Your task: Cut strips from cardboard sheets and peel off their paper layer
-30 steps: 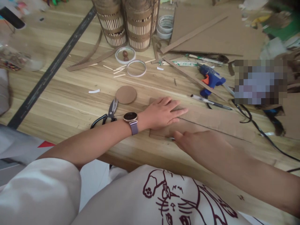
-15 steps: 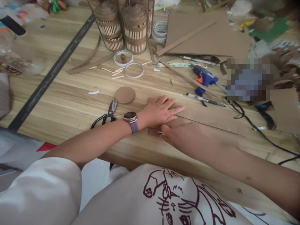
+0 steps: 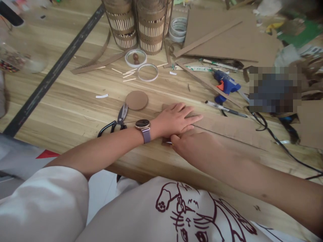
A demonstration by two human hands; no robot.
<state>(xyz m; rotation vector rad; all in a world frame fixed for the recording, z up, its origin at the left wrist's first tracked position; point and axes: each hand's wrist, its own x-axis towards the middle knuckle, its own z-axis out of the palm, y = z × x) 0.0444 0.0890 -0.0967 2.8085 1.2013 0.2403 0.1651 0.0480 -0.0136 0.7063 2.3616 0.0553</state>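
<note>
The cardboard strip (image 3: 227, 128) lies under the flat, open left hand (image 3: 176, 119) (holding nothing). The right hand (image 3: 199, 148) touches its near edge, grip unclear.

- No word, brand or number can be read anywhere.
- The green-printed paper strip (image 3: 199, 68), just behind the blue glue gun (image 3: 226, 85), is too blurred to read.
- The shirt (image 3: 141, 218) bears only a cat drawing.
</note>
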